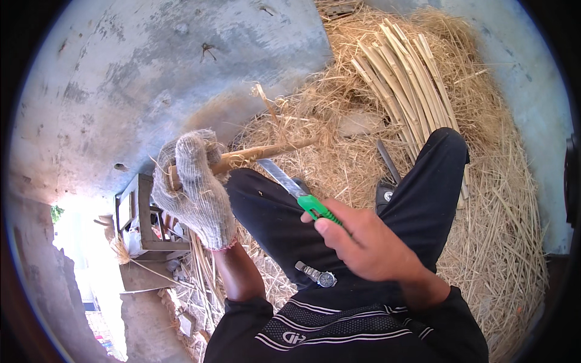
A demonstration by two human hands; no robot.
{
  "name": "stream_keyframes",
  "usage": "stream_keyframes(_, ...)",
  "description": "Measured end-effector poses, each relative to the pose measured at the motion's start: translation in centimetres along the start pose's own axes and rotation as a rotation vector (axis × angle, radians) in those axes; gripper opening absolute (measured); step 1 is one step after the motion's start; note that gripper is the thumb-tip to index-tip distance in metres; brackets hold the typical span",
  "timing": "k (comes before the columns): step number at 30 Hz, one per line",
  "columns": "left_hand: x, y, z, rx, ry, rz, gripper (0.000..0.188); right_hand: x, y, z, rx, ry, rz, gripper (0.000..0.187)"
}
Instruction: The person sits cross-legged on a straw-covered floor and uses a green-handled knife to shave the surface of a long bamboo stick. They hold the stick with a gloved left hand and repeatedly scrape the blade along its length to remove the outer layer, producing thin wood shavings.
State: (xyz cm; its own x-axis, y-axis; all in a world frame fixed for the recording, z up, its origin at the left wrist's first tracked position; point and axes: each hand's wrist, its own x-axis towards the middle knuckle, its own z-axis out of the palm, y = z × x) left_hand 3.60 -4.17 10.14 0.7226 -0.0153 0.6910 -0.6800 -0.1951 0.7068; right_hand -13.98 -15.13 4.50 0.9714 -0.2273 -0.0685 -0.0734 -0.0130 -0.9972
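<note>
My left hand (196, 181), in a grey knitted glove, is closed around a bamboo stick (254, 155) that points to the right. Thin curled shavings cling to the stick. In my bare right hand (372, 245) is a utility knife (311, 204) with a green handle, its long blade (279, 176) extended. The blade's tip lies just below the stick's middle; whether it touches I cannot tell. A metal wristwatch (318, 275) rests on my lap, against the dark trousers.
Pale shavings (496, 242) cover the floor around my legs. Several peeled sticks (408, 78) lie bundled at the far right, beyond my right knee. A dark bar (388, 160) lies between my legs. At left stand a wooden stool (145, 212) and a worn blue wall (151, 66).
</note>
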Motion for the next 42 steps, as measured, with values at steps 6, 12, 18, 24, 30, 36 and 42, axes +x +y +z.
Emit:
stream_keyframes(6,0.2,0.8,0.6,-0.058,-0.076,-0.007,0.036,-0.1,7.3,-3.8,-0.625,0.179,0.128,0.024)
stream_keyframes(12,-0.5,-6.1,-3.4,0.488,-0.120,0.414,0.043,0.7,-0.2,0.1,-0.121,0.293,-0.352,0.017)
stream_keyframes(18,-0.8,-9.0,-4.5,0.694,-0.122,0.548,0.039,4.0,1.4,2.8,-0.326,0.276,-0.346,0.018)
stream_keyframes(24,-0.5,-7.9,-4.5,0.323,-0.199,0.497,0.043,6.1,3.3,2.1,-0.611,0.320,-0.153,0.021)
stream_keyframes(30,-0.6,-7.4,-3.1,-0.078,-0.138,0.395,0.063,4.7,1.4,2.3,-0.573,0.316,-0.300,0.018)
stream_keyframes(36,-0.3,-7.6,-2.7,-0.190,-0.133,0.387,0.044,4.1,-0.3,2.6,-0.621,0.252,-0.248,0.019)
stream_keyframes(42,-1.0,-7.5,-2.3,-0.387,-0.139,0.133,0.034,7.7,10.2,1.0,-0.818,0.411,-0.083,0.019)
